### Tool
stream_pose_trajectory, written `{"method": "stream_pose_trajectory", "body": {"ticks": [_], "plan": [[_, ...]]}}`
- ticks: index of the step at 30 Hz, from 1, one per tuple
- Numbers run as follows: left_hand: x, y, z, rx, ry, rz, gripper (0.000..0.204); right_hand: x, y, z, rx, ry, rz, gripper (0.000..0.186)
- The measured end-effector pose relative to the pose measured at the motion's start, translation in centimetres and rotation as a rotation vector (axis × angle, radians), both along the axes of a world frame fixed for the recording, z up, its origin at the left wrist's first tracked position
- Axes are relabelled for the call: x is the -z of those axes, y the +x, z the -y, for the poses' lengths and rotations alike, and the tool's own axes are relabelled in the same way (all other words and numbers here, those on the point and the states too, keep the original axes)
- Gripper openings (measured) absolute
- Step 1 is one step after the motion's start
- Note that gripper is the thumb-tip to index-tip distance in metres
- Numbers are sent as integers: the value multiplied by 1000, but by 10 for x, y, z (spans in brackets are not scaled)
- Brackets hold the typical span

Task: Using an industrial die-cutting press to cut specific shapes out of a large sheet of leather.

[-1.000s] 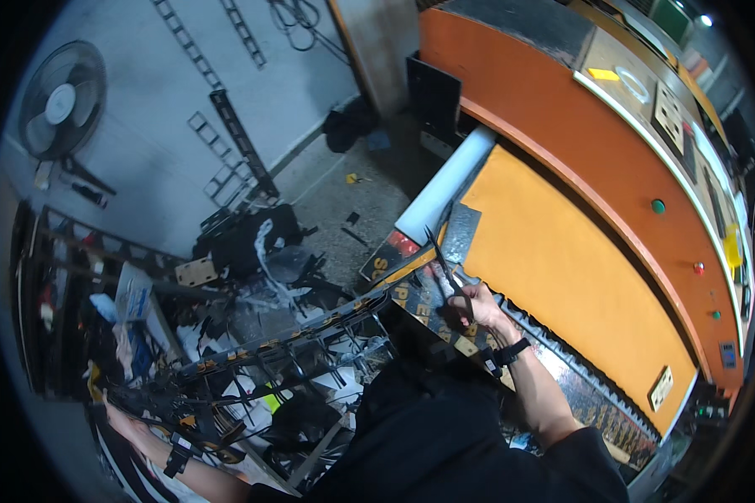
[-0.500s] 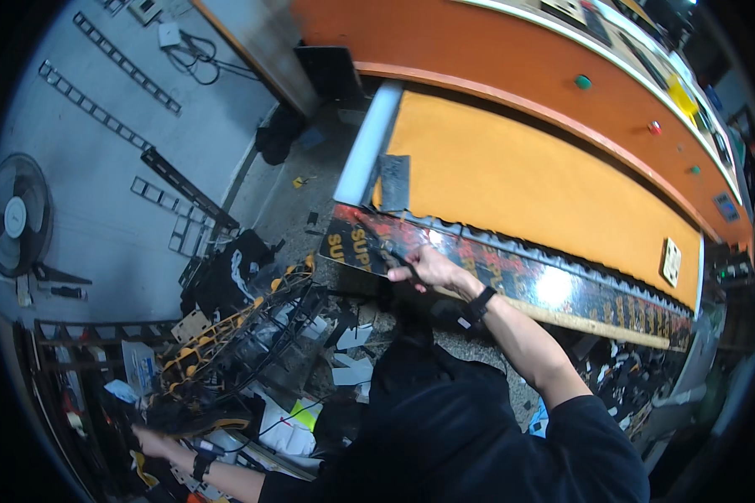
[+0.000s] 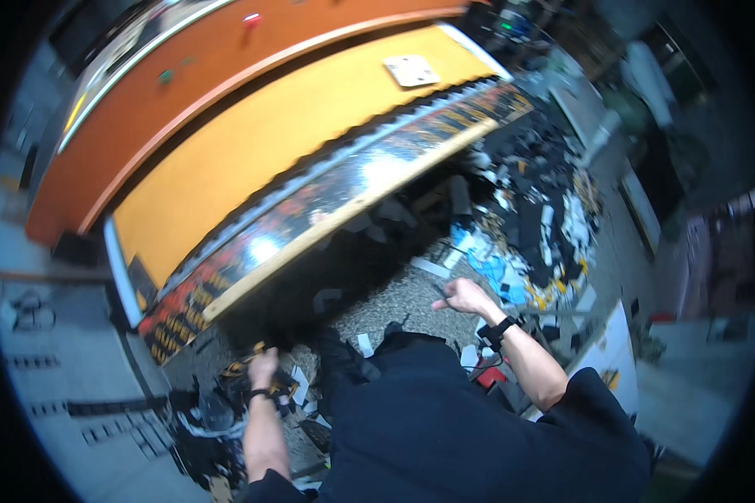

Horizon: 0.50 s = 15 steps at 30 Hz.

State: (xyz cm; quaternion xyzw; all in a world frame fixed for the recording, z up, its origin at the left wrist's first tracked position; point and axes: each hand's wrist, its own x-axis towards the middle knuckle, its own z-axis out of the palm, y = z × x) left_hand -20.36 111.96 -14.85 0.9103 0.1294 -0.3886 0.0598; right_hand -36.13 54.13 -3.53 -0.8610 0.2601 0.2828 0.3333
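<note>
My left hand (image 3: 263, 365) is closed on black-and-yellow cut strip material (image 3: 236, 370), low at the left beside my body, partly blurred. My right hand (image 3: 464, 298) is closed on a thin dark tool (image 3: 439, 293), probably scissors, held over the floor below the machine's front. Above both hands runs the machine's extended bed (image 3: 252, 142), with yellow-orange sheet, a jagged dark edge, a shiny printed board (image 3: 304, 225) and a pale wooden batten (image 3: 352, 210) along its front. A light plate with holes (image 3: 409, 71) lies on the yellow sheet.
An orange housing with buttons (image 3: 134, 117) backs the bed. Heaped black, white and blue scraps (image 3: 537, 235) cover floor at the right, near a leaning pale board (image 3: 608, 360). At the left are a wall with hanging dark templates (image 3: 117, 423) and more scraps (image 3: 201, 402).
The view has swung toward the right along the machine. My right hand has left the printed board and is over the floor; my left hand has come inward with the black-and-yellow material.
</note>
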Motion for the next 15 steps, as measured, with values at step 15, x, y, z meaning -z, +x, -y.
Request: {"method": "stream_pose_trajectory", "body": {"ticks": [15], "plan": [[-231,-46,529,855,-1476,138,83,122,-429,-62,1730,296,-7,27]]}}
